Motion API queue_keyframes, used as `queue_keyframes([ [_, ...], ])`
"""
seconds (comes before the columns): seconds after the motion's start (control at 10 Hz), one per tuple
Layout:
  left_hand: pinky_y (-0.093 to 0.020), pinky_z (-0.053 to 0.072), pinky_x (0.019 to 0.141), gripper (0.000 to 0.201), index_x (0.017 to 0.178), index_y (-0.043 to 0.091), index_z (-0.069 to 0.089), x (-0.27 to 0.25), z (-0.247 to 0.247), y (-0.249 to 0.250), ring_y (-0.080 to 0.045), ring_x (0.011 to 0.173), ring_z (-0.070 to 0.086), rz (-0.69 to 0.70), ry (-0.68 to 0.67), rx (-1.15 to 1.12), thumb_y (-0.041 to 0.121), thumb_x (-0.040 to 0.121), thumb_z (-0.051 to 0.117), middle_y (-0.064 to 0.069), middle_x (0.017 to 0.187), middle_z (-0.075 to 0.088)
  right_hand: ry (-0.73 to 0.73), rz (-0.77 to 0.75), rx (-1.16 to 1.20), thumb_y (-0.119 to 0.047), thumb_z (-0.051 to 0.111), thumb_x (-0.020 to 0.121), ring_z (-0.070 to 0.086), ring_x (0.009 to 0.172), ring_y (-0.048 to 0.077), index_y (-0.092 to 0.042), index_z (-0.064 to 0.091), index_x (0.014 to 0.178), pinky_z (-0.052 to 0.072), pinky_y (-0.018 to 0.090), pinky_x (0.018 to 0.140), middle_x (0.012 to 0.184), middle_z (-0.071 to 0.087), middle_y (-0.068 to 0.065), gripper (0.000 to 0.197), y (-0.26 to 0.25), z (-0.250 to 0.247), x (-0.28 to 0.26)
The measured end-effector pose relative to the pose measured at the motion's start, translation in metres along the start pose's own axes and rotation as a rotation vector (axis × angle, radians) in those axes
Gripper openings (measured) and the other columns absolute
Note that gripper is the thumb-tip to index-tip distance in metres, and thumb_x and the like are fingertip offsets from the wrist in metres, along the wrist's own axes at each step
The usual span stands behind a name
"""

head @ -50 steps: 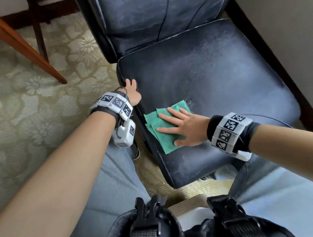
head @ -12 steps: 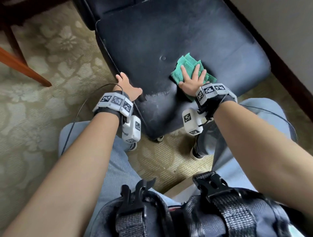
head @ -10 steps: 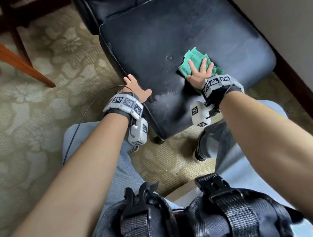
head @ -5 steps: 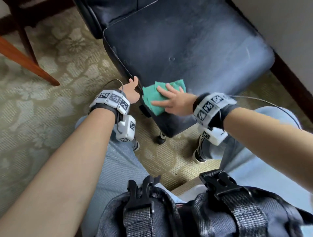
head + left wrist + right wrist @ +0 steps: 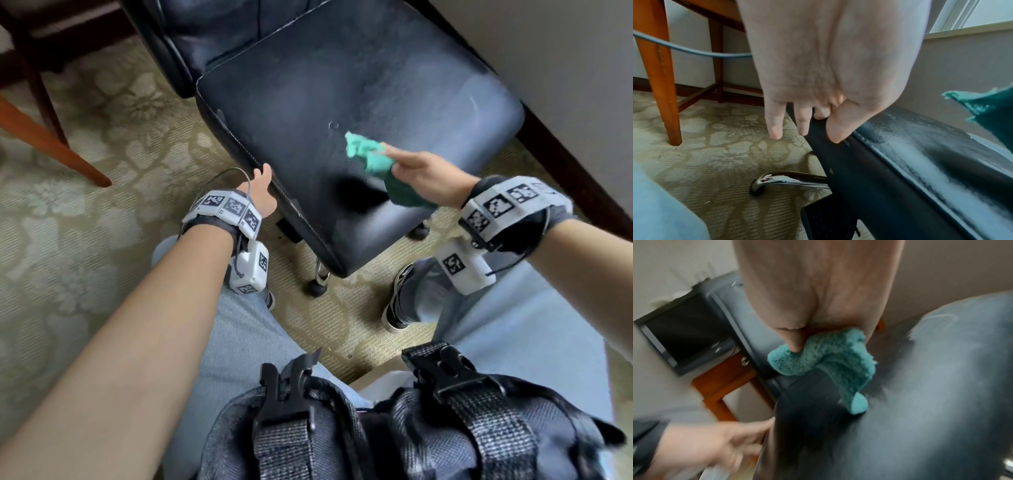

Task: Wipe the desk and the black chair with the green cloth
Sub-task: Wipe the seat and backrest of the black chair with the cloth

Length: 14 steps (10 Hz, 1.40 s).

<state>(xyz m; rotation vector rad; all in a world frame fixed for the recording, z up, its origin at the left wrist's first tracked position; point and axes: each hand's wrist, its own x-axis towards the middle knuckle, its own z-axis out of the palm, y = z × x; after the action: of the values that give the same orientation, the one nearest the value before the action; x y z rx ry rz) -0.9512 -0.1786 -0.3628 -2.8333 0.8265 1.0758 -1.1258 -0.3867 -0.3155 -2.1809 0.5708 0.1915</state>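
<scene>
Here, right hand lifted just above the seat of the black chair, green cloth bunched and pinched between thumb and fingers, one end hanging down to the leather near the seat's middle, a bit toward the front edge. Left hand gripping the seat's left front edge, thumb on top of the piping, fingers curled down over the side. Chrome leg and caster showing under the seat on the patterned carpet. Wooden legs standing off to the left. Pale streaks over the worn leather
</scene>
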Motion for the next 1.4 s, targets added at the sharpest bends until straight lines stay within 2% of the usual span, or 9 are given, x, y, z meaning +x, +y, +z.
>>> queue_keyframes([
  [0.1, -0.041, 0.022, 0.113, 0.065, 0.152, 0.014, 0.000, 0.001, 0.001, 0.001, -0.034, 0.140, 0.025, -0.006, 0.006, 0.004, 0.003, 0.096, 0.031, -0.005, 0.160, 0.002, 0.205, 0.081, -0.045, -0.011, 0.036, 0.101, 0.034, 0.134, 0.012, -0.017, 0.045, 0.139, 0.018, 0.009, 0.100, 0.149, 0.036, 0.005, 0.040, 0.008, -0.025, 0.014],
  [0.2, -0.041, 0.023, 0.112, 0.066, 0.152, 0.014, 0.000, 0.000, 0.003, 0.001, -0.034, 0.139, 0.028, -0.011, 0.022, -0.010, 0.003, 0.095, 0.032, -0.006, 0.160, 0.002, 0.222, 0.164, -0.129, -0.010, 0.033, 0.101, 0.021, 0.143, 0.026, -0.013, 0.038, 0.144, 0.014, 0.020, 0.109, 0.154, 0.023, 0.017, 0.044, 0.014, -0.018, 0.029],
  [0.3, -0.039, 0.025, 0.110, 0.066, 0.152, 0.013, 0.000, -0.002, 0.005, 0.003, -0.033, 0.138, 0.030, -0.013, 0.041, -0.016, 0.003, 0.095, 0.033, -0.006, 0.159, 0.003, 0.058, 0.283, -0.220, -0.019, 0.031, 0.102, 0.009, 0.143, 0.039, -0.016, 0.026, 0.149, 0.012, 0.040, 0.114, 0.154, 0.013, 0.020, 0.047, 0.020, 0.016, 0.036],
  [0.4, -0.038, 0.026, 0.108, 0.065, 0.152, 0.011, 0.001, -0.002, 0.006, 0.006, -0.034, 0.137, 0.032, -0.020, 0.055, -0.031, 0.002, 0.096, 0.033, -0.010, 0.159, 0.007, 0.083, 0.370, -0.193, -0.032, 0.030, 0.101, -0.011, 0.145, 0.030, -0.029, 0.018, 0.150, 0.002, 0.056, 0.113, 0.159, -0.008, 0.006, 0.050, 0.020, 0.043, 0.034],
  [0.7, -0.041, 0.034, 0.102, 0.067, 0.151, 0.005, 0.008, 0.005, 0.005, 0.004, -0.037, 0.130, 0.039, 0.014, 0.096, -0.013, 0.003, 0.094, 0.043, -0.020, 0.152, 0.023, 0.108, 0.389, -0.030, -0.023, 0.026, 0.101, -0.017, 0.145, 0.026, -0.033, 0.018, 0.150, 0.001, 0.058, 0.112, 0.159, -0.014, 0.002, 0.050, 0.003, 0.078, 0.015],
  [0.9, -0.047, 0.024, 0.109, 0.062, 0.150, 0.005, 0.000, 0.006, 0.008, 0.002, -0.041, 0.137, 0.026, -0.028, 0.041, 0.163, 0.012, 0.100, 0.036, -0.018, 0.157, 0.007, 0.091, 0.343, 0.047, -0.013, 0.027, 0.099, -0.019, 0.143, 0.033, -0.027, 0.017, 0.150, 0.002, 0.053, 0.116, 0.158, -0.016, 0.007, 0.054, -0.014, 0.113, -0.010],
  [1.0, -0.045, 0.027, 0.108, 0.062, 0.149, -0.001, 0.007, 0.002, 0.007, 0.007, -0.040, 0.136, 0.030, -0.020, 0.074, 0.166, 0.009, 0.097, 0.039, -0.023, 0.153, 0.019, 0.129, 0.303, 0.049, -0.006, 0.030, 0.096, -0.016, 0.144, 0.033, -0.026, 0.024, 0.149, 0.003, 0.051, 0.117, 0.159, -0.012, 0.008, 0.057, -0.019, 0.129, -0.020],
  [1.2, -0.047, 0.033, 0.104, 0.065, 0.150, 0.004, 0.008, -0.009, 0.014, 0.013, -0.041, 0.132, 0.034, 0.006, 0.053, 0.205, 0.010, 0.095, 0.042, -0.021, 0.152, 0.021, 0.299, 0.310, 0.196, -0.003, 0.037, 0.094, 0.007, 0.145, 0.025, -0.022, 0.048, 0.138, 0.006, 0.026, 0.115, 0.158, 0.011, 0.009, 0.049, -0.012, 0.115, -0.019],
  [1.4, -0.046, 0.035, 0.104, 0.067, 0.149, 0.005, 0.013, -0.016, 0.023, 0.021, -0.040, 0.130, 0.039, 0.069, 0.068, 0.193, 0.010, 0.092, 0.046, -0.021, 0.149, 0.029, 0.337, 0.420, 0.291, -0.012, 0.041, 0.094, 0.013, 0.144, 0.027, -0.021, 0.042, 0.142, 0.014, 0.034, 0.117, 0.157, 0.010, 0.013, 0.049, 0.000, 0.098, -0.016],
])
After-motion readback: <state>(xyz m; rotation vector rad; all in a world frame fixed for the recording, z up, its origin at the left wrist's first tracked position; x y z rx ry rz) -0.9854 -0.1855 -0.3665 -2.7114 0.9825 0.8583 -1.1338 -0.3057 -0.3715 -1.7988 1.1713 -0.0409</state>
